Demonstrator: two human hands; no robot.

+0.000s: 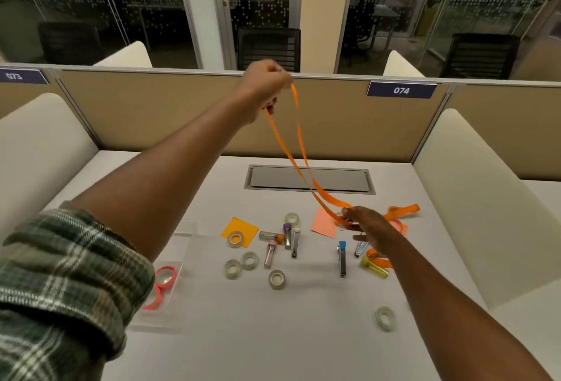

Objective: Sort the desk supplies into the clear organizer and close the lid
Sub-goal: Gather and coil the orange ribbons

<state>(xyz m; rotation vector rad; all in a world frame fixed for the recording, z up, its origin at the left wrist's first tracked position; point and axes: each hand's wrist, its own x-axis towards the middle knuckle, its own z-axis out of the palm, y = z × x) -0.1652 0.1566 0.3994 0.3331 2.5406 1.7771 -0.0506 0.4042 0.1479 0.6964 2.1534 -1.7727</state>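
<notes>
My left hand (263, 89) is raised high above the desk and grips the top of an orange ribbon (299, 150), which hangs in two strands. Down near the desk my right hand (365, 225) pinches the same ribbon, whose tail curls on the desk to the right. The clear organizer (177, 262) lies at the left, partly hidden by my left arm, with pink tape rolls (164, 282) inside. Scattered on the desk are several clear tape rolls (276, 279), small vials (269, 254), metal clips (342, 259), an orange sticky note (239, 229) and a pink sticky note (323, 224).
A grey cable hatch (309, 178) is set into the white desk (273, 335) behind the supplies. Tan partition panels (158, 113) and cream side dividers (473, 198) close in the desk. One tape roll (385, 318) lies apart at the front right.
</notes>
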